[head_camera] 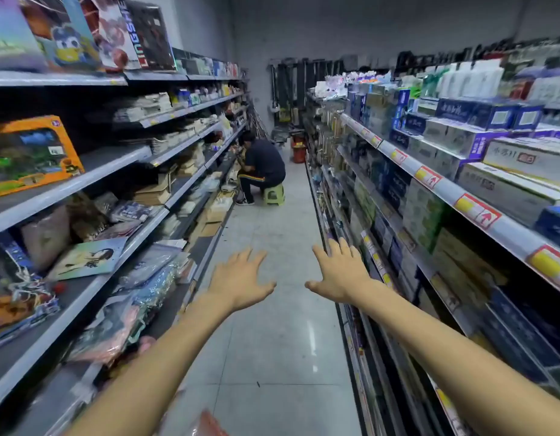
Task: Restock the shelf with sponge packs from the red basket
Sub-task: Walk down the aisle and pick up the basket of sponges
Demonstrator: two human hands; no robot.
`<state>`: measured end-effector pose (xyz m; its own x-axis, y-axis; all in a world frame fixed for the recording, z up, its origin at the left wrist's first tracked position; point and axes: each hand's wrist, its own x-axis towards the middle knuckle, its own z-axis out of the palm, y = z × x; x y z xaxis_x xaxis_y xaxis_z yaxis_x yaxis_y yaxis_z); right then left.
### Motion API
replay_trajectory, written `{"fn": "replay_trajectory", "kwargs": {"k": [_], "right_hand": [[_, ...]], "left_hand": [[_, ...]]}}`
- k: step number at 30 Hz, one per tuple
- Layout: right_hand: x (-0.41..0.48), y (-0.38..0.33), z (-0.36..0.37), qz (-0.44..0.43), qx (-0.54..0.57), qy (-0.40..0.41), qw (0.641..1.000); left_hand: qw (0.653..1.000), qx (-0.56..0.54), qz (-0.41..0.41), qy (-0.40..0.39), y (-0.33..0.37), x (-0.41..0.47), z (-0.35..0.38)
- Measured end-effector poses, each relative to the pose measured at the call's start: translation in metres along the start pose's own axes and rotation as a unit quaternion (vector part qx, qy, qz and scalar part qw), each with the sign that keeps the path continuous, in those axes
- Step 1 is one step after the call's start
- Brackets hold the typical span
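Both arms stretch out down the aisle; the left hand is spread wide, fingers straight, nothing in it; the right hand is just as open and just as empty, hanging near the edge of the right-hand shelves, though whether it touches them I cannot tell. No sponge pack is held, so I judge this the start of a cycle, the approach to the stock and not the placing.

Where is the basket? A red container stands on the floor at the far end of the aisle, well apart from the hands; it may be the red basket, but it is too small to say, and nothing inside it shows. A reddish blur is cut off by the bottom edge, close to the body; that could be it instead; I cannot tell which.

Sponge packs cannot be picked out anywhere; the left-hand shelves carry toy boxes and bagged goods, the right ones cartons, much of it smeared. A person sits on a small stool partway down, facing the left shelves.

Next move, as I read it: find the basket, get a hand into it, close on one pack; the seated person narrows the path.
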<state>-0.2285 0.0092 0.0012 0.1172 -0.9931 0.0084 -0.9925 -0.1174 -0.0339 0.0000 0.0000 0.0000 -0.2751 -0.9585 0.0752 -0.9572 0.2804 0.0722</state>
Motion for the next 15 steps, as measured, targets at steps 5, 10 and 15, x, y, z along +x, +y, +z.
{"fn": "replay_trajectory", "kwargs": {"k": [5, 10, 15], "right_hand": [[0.067, 0.013, 0.040, -0.005, -0.008, -0.019, 1.000], [0.156, 0.020, 0.076, -0.010, -0.009, -0.069, 0.998], [0.226, 0.024, 0.106, -0.014, 0.006, -0.100, 0.995]], "left_hand": [[1.000, -0.009, -0.028, -0.010, -0.030, 0.059, 0.060], [0.996, -0.033, -0.031, -0.071, -0.083, 0.128, 0.110], [0.995, -0.051, -0.030, -0.080, -0.128, 0.183, 0.132]]}}
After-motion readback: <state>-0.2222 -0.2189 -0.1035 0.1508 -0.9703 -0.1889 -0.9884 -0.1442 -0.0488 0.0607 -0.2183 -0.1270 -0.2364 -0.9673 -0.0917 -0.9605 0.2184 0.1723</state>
